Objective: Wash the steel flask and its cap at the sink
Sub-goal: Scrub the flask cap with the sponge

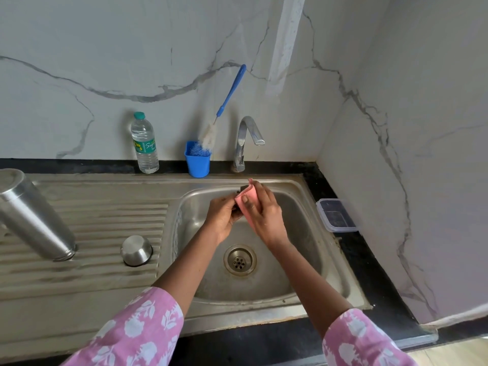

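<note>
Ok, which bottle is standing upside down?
The steel flask on the draining board, mouth down. The clear water bottle stands upright, its green lid on top.

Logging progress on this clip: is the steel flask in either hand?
No: the steel flask stands mouth-down on the drainboard, apart from the left hand and right hand over the basin.

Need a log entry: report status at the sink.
Left hand grips small dark piece; right hand presses pink cloth on it. Flask and steel cap mouth-down on drainboard. Tap not running, nothing blocking.
</note>
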